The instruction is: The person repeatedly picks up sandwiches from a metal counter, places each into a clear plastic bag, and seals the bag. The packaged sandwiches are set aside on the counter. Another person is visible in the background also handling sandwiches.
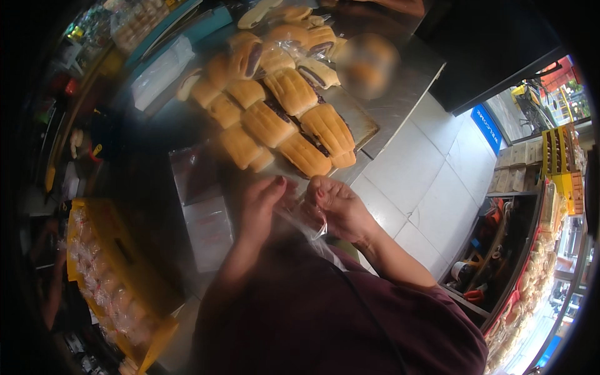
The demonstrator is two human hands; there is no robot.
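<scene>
Both of my hands are low in front of my chest, at the near edge of a metal table (398, 96). My left hand (259, 208) pinches one side of a clear plastic bag (313, 236), thumb up. On the other side, the curled fingers of my right hand (341, 206) grip the same bag. It hangs down toward my shirt, and I cannot tell whether anything is inside. Just beyond my hands lies a pile of golden bread rolls (267, 123) with dark filling at their slit sides. Part of a baking tray (364, 119) shows under them.
Flat plastic bags (208, 229) lie left of my hands. A white plastic packet (161, 72) rests farther back. At left stands a yellow crate (126, 262) of wrapped bread. Another person's arm (403, 5) shows at the top. Shelves (497, 253) stand right, across the tiled floor (412, 187).
</scene>
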